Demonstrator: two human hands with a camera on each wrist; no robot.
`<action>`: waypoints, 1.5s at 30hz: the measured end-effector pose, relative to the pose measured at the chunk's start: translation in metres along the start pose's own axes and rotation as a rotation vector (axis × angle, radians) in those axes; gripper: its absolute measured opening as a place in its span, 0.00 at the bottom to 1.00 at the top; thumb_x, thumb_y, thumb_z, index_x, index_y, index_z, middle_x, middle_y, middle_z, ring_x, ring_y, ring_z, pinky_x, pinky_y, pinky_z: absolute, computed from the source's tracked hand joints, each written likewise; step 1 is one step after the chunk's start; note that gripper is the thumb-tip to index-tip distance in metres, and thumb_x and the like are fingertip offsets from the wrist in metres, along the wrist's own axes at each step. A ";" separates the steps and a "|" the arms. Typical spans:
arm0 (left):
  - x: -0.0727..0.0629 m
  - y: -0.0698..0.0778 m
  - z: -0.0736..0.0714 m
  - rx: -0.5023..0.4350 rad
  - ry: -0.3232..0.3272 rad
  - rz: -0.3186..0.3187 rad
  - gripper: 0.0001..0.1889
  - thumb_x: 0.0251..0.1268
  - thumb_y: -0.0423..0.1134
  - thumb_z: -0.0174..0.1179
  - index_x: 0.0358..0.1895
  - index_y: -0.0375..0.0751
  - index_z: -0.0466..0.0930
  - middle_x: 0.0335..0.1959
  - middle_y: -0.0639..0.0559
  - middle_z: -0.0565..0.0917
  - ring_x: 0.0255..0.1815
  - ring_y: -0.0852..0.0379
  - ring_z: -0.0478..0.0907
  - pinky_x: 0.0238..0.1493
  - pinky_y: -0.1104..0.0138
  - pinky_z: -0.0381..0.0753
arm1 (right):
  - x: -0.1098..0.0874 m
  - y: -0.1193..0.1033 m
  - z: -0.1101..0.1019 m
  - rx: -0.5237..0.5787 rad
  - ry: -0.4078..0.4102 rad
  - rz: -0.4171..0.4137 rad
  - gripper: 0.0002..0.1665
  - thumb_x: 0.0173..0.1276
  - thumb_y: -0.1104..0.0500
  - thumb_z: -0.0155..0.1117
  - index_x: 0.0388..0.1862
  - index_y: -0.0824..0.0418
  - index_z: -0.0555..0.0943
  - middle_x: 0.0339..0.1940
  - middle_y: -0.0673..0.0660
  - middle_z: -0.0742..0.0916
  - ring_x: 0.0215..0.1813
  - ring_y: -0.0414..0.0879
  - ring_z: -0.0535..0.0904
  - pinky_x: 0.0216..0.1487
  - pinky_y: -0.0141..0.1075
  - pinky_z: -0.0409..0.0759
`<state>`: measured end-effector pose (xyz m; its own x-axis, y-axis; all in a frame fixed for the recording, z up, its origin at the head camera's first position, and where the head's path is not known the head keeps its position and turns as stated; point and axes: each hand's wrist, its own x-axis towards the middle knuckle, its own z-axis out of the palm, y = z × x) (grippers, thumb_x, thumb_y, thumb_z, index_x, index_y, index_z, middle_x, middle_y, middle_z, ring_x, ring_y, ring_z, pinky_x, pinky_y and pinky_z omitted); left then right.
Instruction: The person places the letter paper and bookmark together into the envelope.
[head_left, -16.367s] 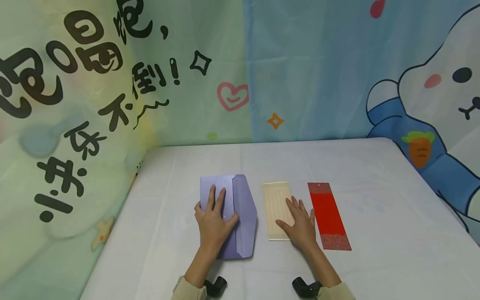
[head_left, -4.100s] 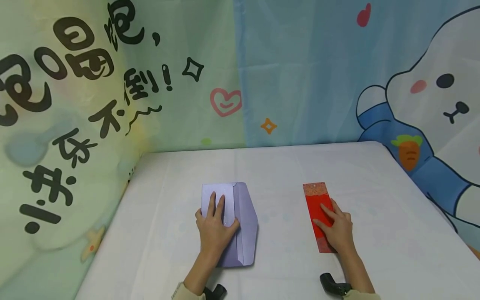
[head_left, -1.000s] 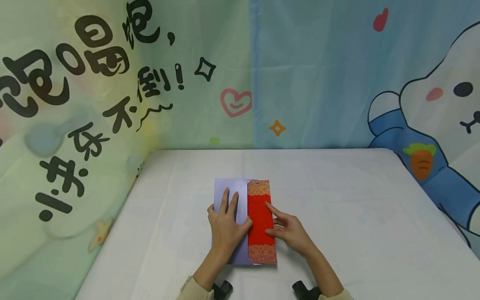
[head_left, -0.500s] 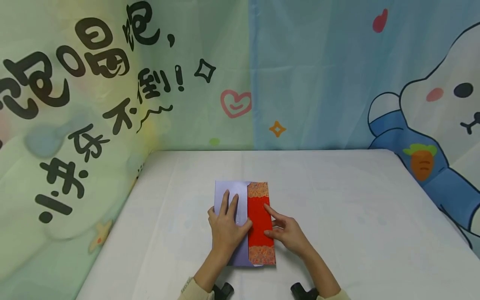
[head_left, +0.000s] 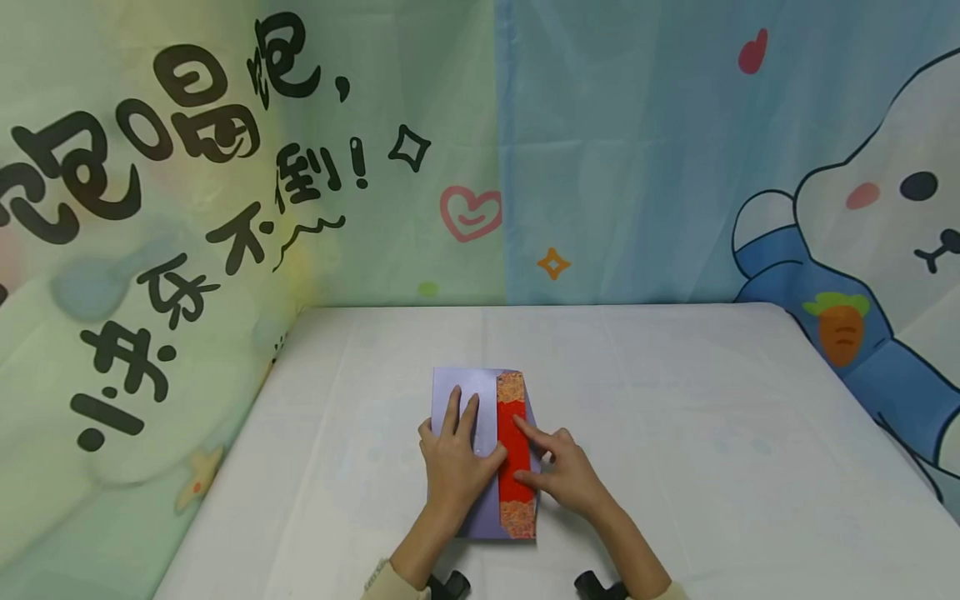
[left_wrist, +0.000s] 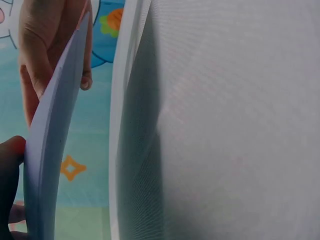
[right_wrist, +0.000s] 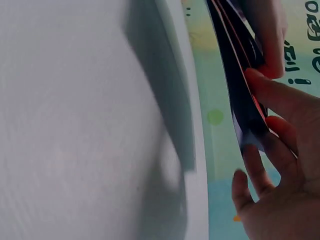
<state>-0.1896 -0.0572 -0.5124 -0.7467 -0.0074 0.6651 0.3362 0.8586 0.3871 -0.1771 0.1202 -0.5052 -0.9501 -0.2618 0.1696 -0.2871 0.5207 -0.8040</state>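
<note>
A purple envelope (head_left: 465, 383), opening side facing right, is held clear of the table, its thin edge showing in the left wrist view. My left hand (head_left: 459, 467) grips it, two fingers lying along its face and the thumb by the opening. Partly inside the opening is a red strip (head_left: 512, 437) with gold-patterned ends; its left part is hidden. My right hand (head_left: 562, 471) pinches the strip's right side between thumb and forefinger. In the right wrist view, the other fingers (right_wrist: 257, 172) of that hand lie by the envelope's flap (right_wrist: 240, 100).
The white cloth-covered table (head_left: 697, 433) spreads around both hands. A printed curtain (head_left: 615, 167) with cartoon figures and lettering stands behind and to the left. Black wrist devices (head_left: 450, 586) sit near both cuffs.
The red strip came across from the right and has slid leftward into the purple envelope, showing narrower now. The pale ribbed rectangle between them earlier is no longer in view.
</note>
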 end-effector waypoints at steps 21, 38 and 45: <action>0.001 -0.001 0.000 0.007 -0.008 0.003 0.33 0.41 0.50 0.64 0.56 0.43 0.77 0.62 0.43 0.71 0.42 0.34 0.68 0.45 0.48 0.64 | 0.004 0.004 -0.003 -0.506 0.158 -0.415 0.50 0.44 0.34 0.68 0.64 0.57 0.71 0.57 0.55 0.80 0.64 0.55 0.64 0.60 0.58 0.54; 0.001 0.000 -0.004 0.007 -0.048 -0.003 0.34 0.41 0.50 0.66 0.58 0.43 0.76 0.63 0.42 0.70 0.46 0.34 0.68 0.48 0.47 0.61 | 0.000 0.016 -0.017 -0.337 -0.071 -0.309 0.59 0.38 0.35 0.73 0.69 0.55 0.64 0.72 0.63 0.60 0.72 0.60 0.44 0.61 0.65 0.40; 0.001 0.003 -0.003 0.002 -0.035 0.001 0.35 0.39 0.51 0.66 0.57 0.43 0.77 0.62 0.43 0.71 0.42 0.35 0.68 0.47 0.48 0.62 | 0.002 0.013 -0.011 -0.322 -0.066 -0.300 0.61 0.36 0.34 0.73 0.70 0.54 0.63 0.72 0.63 0.59 0.72 0.60 0.44 0.63 0.63 0.40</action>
<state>-0.1875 -0.0563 -0.5088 -0.7664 0.0113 0.6423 0.3358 0.8594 0.3855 -0.1836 0.1352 -0.5094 -0.8122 -0.4856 0.3232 -0.5820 0.6377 -0.5045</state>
